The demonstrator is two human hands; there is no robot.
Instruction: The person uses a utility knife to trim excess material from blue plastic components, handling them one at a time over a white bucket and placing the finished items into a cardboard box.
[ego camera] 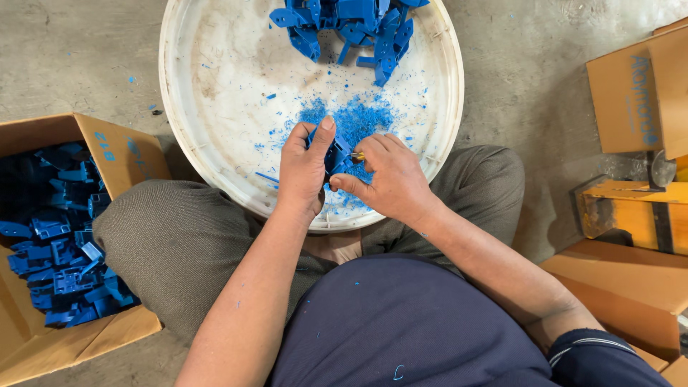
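Both hands' fingers, left hand (304,168) & right hand (387,175), clamp blue part (337,154) over white tub (215,86) w/ shavings (351,118).

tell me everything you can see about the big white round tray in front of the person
The white round tray looks like plastic, shallow, with a raised rim, its surface scuffed and stained brownish. It lies flat on the grey concrete floor, its near edge over the seated person's legs. A pile of blue plastic parts sits at its far side; blue shavings litter the middle. Above the near part, the left hand and right hand hold a blue part.
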